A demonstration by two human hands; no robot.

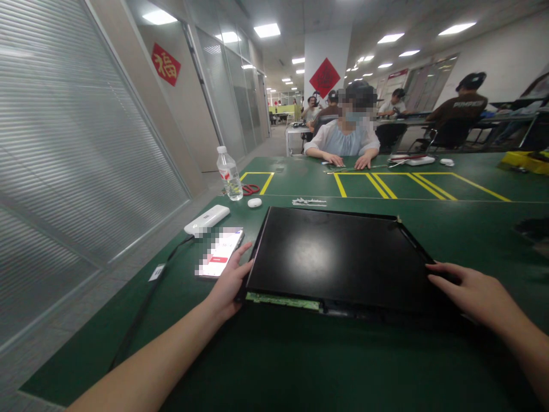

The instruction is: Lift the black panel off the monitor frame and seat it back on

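A black flat display panel (326, 252) sits in a thin black frame (414, 239) in front of me. Along its near edge runs a strip of green circuit board (283, 301). My left hand (231, 281) grips the left side, its fingers by the edge and part of the hand beneath it. On the opposite side, my right hand (469, 289) holds the frame's right edge, with the thumb and index finger at the rim and the other fingers mostly hidden. The panel appears slightly tilted; whether it touches the table cannot be made out.
Left of the panel lie a lit phone (221, 252), a white power bank (208, 220) with a black strap, and a white earbud case (254, 202). A water bottle (230, 174) and red-handled scissors (251, 189) stand beyond. Across the green table (472, 229) sits a masked person (345, 137).
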